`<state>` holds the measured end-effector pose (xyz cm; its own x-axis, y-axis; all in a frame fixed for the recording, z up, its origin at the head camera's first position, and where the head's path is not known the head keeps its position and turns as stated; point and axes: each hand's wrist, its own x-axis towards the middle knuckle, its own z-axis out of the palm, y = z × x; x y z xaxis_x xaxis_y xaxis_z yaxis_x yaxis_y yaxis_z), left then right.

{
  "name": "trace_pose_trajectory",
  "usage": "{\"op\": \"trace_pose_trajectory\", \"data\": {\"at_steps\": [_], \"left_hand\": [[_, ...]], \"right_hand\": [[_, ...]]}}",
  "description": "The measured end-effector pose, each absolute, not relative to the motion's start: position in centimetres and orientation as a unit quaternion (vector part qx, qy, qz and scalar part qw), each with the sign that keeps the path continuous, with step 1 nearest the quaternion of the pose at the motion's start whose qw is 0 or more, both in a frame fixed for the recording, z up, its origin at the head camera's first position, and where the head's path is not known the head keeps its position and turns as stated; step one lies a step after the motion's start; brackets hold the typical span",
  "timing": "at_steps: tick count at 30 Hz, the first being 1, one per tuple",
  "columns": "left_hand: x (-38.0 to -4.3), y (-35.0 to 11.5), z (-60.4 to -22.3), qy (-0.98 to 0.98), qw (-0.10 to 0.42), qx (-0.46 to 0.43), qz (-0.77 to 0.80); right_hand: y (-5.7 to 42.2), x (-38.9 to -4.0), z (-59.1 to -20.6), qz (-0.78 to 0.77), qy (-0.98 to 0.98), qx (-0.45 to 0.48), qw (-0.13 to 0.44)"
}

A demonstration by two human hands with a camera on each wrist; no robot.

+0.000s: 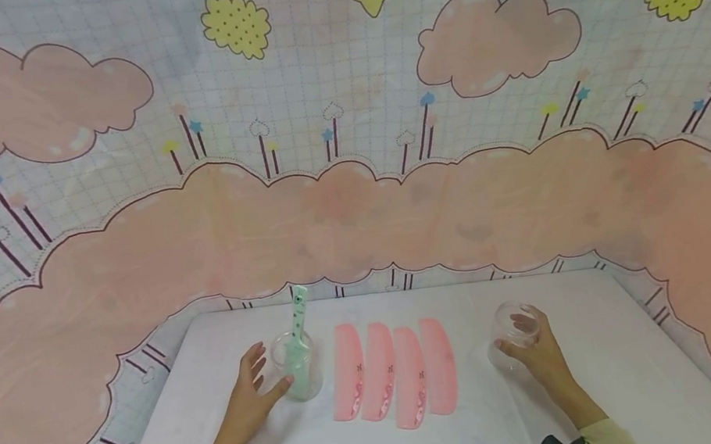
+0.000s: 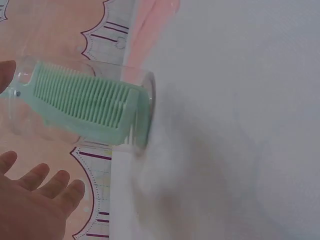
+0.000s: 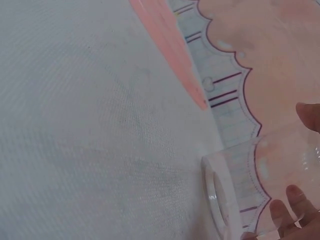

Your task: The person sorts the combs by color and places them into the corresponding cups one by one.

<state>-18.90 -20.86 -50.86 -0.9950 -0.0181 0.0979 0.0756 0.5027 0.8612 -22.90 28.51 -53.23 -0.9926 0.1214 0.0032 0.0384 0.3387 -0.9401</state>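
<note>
Two cups (image 1: 315, 386) (image 1: 502, 355), left hand (image 1: 251, 405) wide, right hand (image 1: 544, 349) seemingly gripping one, four combs (image 1: 347, 366) (image 1: 377, 369) (image 1: 408, 371) (image 1: 439, 362) (pink)

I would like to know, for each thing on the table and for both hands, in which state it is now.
Left cup: upright, without lid, not empty
Green comb: standing in the left cup, handle up, toothed end down
Right cup: upright, without lid, looks empty
Pink combs: all four lying flat, side by side
Left hand: open, at the left cup; touch unclear
Right hand: curved around the right cup
</note>
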Motion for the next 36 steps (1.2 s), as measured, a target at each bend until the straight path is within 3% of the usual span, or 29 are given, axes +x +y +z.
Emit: {"op": "trace_pose_trajectory", "data": {"at_steps": [7, 17, 24, 29, 36], "left_hand": [[-18.0, -20.9, -48.5, -0.849, 0.096, -0.018, -0.520], [-17.0, -20.5, -46.8, -0.831, 0.235, -0.026, -0.503], [-16.0, -18.6, -44.9, -0.804, 0.278, -0.044, -0.523], [-15.2, -16.1, -44.1, -0.789, 0.275, -0.096, -0.541], [-16.1, -12.1, -45.3, -0.790, 0.194, -0.140, -0.564]], "right_hand": [[28.6, -23.0, -53.3, 0.574, -0.817, -0.053, 0.028], [28.7, -23.1, -53.6, 0.573, -0.817, -0.049, 0.031], [28.5, -23.1, -53.5, 0.574, -0.817, -0.045, 0.035], [28.2, -22.9, -53.4, 0.575, -0.816, -0.043, 0.031], [28.3, -22.9, -53.2, 0.575, -0.816, -0.044, 0.029]]}}
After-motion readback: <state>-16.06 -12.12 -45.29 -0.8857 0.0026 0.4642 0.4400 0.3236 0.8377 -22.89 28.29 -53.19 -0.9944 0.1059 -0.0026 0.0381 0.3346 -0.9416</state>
